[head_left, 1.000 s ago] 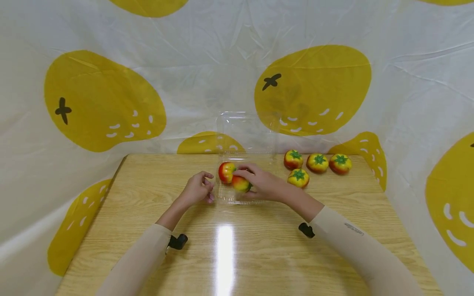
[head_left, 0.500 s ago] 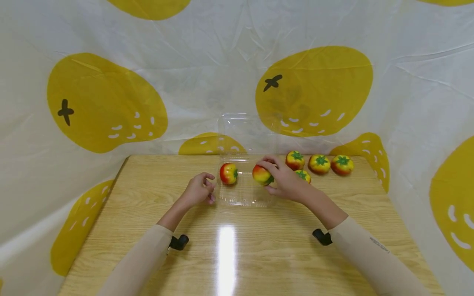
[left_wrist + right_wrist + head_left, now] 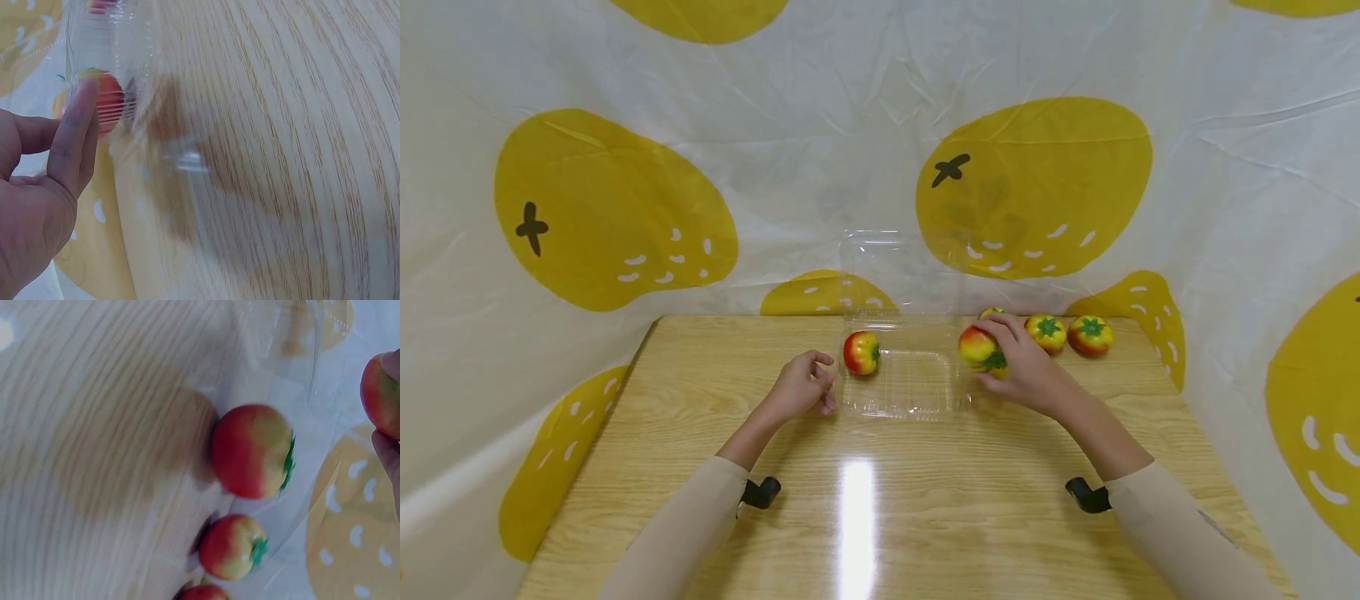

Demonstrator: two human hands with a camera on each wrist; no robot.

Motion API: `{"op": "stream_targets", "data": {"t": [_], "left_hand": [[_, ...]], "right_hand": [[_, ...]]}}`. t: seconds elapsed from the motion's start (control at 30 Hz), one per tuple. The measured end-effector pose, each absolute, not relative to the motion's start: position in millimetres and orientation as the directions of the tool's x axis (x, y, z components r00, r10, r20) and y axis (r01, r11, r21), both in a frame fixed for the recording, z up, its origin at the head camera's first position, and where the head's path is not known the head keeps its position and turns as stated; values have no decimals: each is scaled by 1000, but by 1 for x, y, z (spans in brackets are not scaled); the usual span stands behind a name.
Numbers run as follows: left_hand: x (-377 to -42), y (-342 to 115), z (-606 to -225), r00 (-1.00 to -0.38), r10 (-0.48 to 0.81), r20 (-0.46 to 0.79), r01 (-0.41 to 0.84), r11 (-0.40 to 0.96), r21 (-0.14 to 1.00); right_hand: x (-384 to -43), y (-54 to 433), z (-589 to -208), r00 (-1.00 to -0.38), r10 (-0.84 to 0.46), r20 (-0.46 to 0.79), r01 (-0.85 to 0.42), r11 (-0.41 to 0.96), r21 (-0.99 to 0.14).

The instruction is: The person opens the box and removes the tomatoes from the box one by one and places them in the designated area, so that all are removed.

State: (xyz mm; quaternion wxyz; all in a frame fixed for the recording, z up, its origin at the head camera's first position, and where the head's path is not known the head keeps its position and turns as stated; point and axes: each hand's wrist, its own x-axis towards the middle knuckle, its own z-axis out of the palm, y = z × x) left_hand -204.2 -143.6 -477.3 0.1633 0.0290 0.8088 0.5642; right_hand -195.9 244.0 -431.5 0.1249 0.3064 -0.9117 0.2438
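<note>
My right hand [image 3: 1026, 367] pinches a red-and-yellow tomato [image 3: 976, 346], held just right of a clear plastic clamshell box [image 3: 917, 412] whose lid stands raised at the back. In the right wrist view, the held tomato [image 3: 373, 403] shows at the right edge, apart from the tomatoes on the table. Inside the box, at its left side, lies another tomato [image 3: 861, 353] with its green top facing right. Close to the box's left wall, my left hand [image 3: 800, 385] holds nothing, its fingers loosely bent; whether a fingertip [image 3: 84, 94] touches the wall I cannot tell.
Two tomatoes stand at the table's back right, one [image 3: 1045, 333] beside the other [image 3: 1090, 336]. A third [image 3: 992, 312] peeks from behind my right hand. A patterned cloth [image 3: 820, 167] hangs along the back of the wooden table [image 3: 700, 383].
From over the box, my right hand has moved right with the tomato, past the box's right wall, and now covers part of the loose tomatoes. My left hand has stayed in place.
</note>
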Motion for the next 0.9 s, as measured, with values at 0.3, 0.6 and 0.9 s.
{"op": "stream_targets", "data": {"t": [0.3, 0.6, 0.9], "left_hand": [[-205, -144, -479, -946, 224, -235, -143, 363, 921], [-205, -144, -479, -944, 229, -237, -144, 357, 923], [-207, -143, -480, -944, 223, -241, -150, 361, 921]], "right_hand": [[-192, 277, -435, -815, -417, 403, -567, 717, -406], [-184, 313, -446, -874, -349, 339, -474, 768, -431], [-181, 344, -459, -901, -311, 303, -421, 793, -439]]}}
